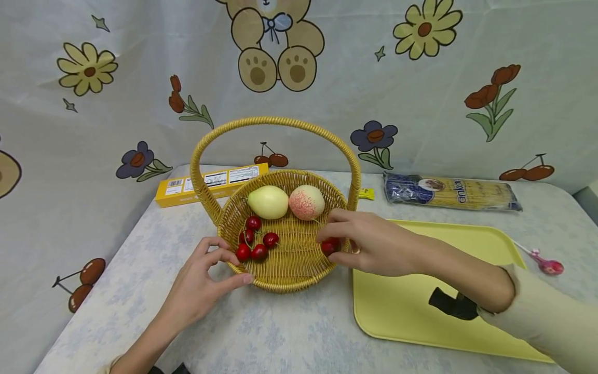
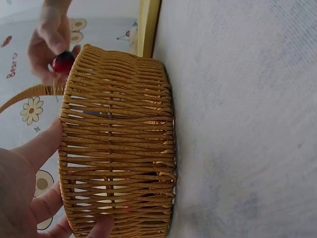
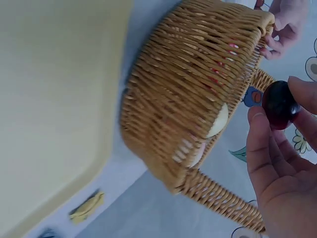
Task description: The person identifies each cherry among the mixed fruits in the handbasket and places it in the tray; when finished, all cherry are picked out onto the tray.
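Note:
A wicker basket (image 1: 289, 284) with a tall arched handle stands on the table. My left hand (image 1: 198, 283) grips its rim at the front left, with the thumb (image 2: 42, 144) at the edge in the left wrist view. Between thumb and fingertips, my right hand (image 1: 374, 241) pinches a dark red cherry (image 3: 281, 105) just above the basket's right rim. Inside the basket, several red cherries (image 1: 259, 253) lie at the left. A pale yellow-green pear (image 1: 268, 202) and a pink-speckled peach (image 1: 307, 202) rest side by side at the back.
Under my right forearm lies a yellow tray (image 1: 397, 317), right of the basket. Behind are a yellow box (image 1: 184, 192), a small yellow packet (image 1: 366, 194) and a pack of noodles (image 1: 467, 192). A pink spoon-like item (image 1: 550, 266) lies beyond the tray's right edge.

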A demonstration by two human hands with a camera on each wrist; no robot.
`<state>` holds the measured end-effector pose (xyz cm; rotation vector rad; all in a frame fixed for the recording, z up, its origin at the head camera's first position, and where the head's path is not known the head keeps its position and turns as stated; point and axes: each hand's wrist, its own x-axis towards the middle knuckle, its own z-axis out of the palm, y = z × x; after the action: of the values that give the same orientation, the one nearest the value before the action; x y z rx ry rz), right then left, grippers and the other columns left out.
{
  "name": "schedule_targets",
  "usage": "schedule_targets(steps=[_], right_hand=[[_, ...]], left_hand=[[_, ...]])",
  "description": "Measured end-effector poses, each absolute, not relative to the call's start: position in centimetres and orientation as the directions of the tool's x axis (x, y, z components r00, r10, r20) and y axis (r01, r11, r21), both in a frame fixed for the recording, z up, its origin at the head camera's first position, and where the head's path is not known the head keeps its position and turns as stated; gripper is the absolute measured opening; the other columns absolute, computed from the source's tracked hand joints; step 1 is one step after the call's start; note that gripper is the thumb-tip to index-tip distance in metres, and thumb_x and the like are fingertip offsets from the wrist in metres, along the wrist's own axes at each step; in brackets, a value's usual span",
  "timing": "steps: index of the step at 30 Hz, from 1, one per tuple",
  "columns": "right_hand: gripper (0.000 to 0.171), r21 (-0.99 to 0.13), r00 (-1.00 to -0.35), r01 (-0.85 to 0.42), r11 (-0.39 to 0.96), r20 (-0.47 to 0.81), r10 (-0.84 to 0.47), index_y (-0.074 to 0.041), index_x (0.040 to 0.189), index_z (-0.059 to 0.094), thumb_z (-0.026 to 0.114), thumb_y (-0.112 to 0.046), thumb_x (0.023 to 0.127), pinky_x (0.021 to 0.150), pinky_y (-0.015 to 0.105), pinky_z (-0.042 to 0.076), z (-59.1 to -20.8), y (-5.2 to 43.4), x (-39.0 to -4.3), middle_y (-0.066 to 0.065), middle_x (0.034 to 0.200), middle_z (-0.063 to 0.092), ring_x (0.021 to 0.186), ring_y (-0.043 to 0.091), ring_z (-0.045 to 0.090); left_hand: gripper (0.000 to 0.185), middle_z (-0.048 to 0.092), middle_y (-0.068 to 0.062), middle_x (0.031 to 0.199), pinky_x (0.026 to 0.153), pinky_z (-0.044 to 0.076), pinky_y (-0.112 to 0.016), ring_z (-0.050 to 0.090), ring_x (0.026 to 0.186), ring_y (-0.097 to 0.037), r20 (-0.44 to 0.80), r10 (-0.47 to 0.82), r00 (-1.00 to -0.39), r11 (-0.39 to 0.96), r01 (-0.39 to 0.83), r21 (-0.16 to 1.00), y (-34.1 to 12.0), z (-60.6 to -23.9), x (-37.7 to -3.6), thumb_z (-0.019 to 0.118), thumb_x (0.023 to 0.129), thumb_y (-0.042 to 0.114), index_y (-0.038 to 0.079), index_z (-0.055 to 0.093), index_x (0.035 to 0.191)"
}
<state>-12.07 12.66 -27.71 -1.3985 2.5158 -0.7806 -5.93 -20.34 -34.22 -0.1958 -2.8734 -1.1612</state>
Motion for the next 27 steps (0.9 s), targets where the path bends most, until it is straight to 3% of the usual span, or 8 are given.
schedule_targets(steps=[9, 18, 27], right_hand=[[0.025, -0.572, -0.653, -0.653, 0.497, 0.093, -0.752, -0.027, 0.104, 0.065, 0.073, -0.009, 0.089, 0.064, 0.026, 0.053, -29.9, 17.9, -10.5, -0.012, 0.100, 0.055, 0.082, 0.005, 0.056], [0.022, -0.549, -0.740, -0.558, 0.622, -0.010, -0.673, -0.014, 0.106, 0.066, 0.075, -0.006, 0.087, 0.067, 0.026, 0.052, -32.9, 21.3, -11.4, -0.006, 0.099, 0.056, 0.081, 0.007, 0.055], [0.017, -0.509, -0.753, -0.537, 0.673, -0.071, -0.654, -0.015, 0.102, 0.069, 0.075, -0.009, 0.087, 0.064, 0.026, 0.047, -34.5, 22.3, -12.4, -0.007, 0.091, 0.057, 0.076, 0.008, 0.052]], left_hand=[[0.033, 0.050, 0.001, 0.118, 0.091, 0.046, -0.051, 0.053, 0.111, -0.026, 0.079, 0.103, -0.992, 0.705, 0.129, 0.697, -20.3, -34.2, -5.9, 0.084, 0.077, 0.046, 0.019, 0.068, 0.087], [0.027, 0.049, 0.000, 0.117, 0.092, 0.046, -0.050, 0.052, 0.112, -0.025, 0.094, 0.116, -0.989, 0.687, 0.149, 0.711, -20.4, -34.3, -6.0, 0.085, 0.078, 0.039, 0.019, 0.068, 0.086], [0.026, 0.048, -0.003, 0.117, 0.092, 0.045, -0.048, 0.051, 0.111, -0.025, 0.095, 0.124, -0.988, 0.671, 0.154, 0.725, -20.3, -34.4, -6.0, 0.085, 0.078, 0.036, 0.018, 0.068, 0.085]])
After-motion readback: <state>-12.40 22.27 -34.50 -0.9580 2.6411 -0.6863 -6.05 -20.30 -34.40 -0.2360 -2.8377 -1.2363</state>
